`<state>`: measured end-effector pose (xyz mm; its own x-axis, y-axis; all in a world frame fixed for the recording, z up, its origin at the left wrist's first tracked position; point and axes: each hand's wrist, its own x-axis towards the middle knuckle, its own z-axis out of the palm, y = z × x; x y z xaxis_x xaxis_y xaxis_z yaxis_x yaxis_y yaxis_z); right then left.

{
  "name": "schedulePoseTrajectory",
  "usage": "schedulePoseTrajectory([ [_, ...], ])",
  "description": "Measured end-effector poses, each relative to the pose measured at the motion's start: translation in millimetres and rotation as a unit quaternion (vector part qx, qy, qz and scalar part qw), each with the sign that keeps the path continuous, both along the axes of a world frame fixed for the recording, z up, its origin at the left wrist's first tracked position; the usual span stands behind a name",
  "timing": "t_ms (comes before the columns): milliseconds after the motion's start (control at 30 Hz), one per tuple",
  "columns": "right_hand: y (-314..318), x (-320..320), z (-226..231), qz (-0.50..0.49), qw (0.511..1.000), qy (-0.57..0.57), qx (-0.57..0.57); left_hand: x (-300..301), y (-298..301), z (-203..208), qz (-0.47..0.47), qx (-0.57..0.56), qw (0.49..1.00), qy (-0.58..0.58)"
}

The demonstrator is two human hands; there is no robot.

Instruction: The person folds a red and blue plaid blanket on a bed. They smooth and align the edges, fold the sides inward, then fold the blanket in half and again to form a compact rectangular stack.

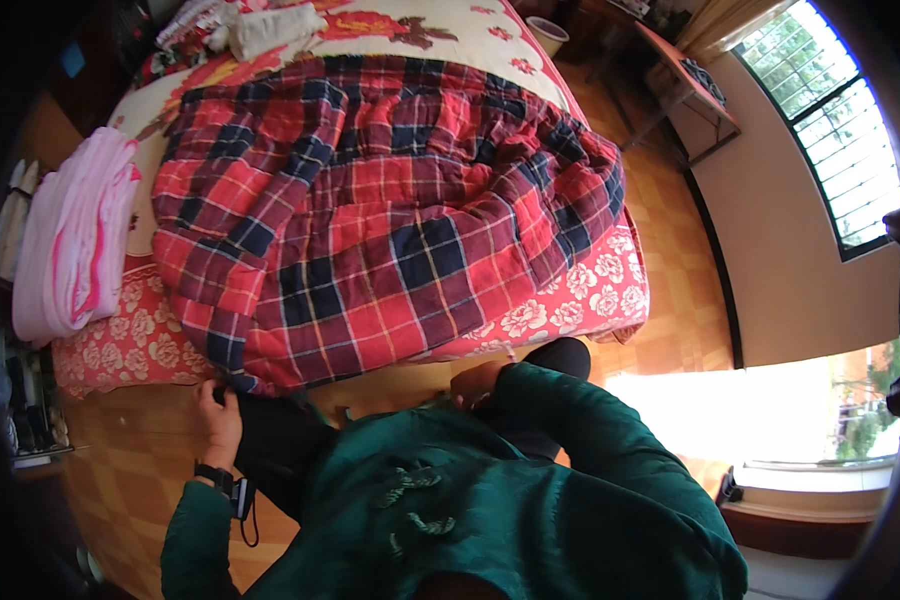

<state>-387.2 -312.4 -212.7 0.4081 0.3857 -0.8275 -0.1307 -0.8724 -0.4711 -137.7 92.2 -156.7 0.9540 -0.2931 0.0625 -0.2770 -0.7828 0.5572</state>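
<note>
A red, navy and white plaid quilt lies rumpled across the bed, its near left corner hanging to the bed's edge. Just below that corner is my left hand, beside my dark-trousered knee, thumb and forefinger apart and nothing visible in it. A dark wristband and a small device on a cord are on that wrist. My right hand is low by my other leg, close to the bed's near edge. Its fingers point down and are mostly hidden. Under the quilt shows a red sheet with white flowers.
A folded pink blanket sits at the bed's left edge. White cloth is heaped at the far end. To the right are tiled floor, a small table, a bin and a barred window. A shelf stands left.
</note>
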Motion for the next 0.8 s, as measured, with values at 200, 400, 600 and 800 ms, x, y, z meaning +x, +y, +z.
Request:
schedulePoseTrajectory([
  [200, -9, 28, 145, -0.142, 0.944, -0.275, 0.117, -13, -11, 8, -0.012, 0.044, 0.991, -0.129],
  [400, 33, -40, 335, -0.262, 0.822, -0.402, 0.308, -17, -22, 29, -0.022, -0.001, 0.996, -0.091],
  [600, 7, -161, 334, -0.349, 0.827, -0.364, 0.249, -6, -18, 36, -0.124, -0.028, 0.983, -0.135],
  [800, 13, -318, 104, -0.542, 0.824, -0.081, -0.144, 29, 20, -13, -0.138, -0.256, 0.955, -0.051],
])
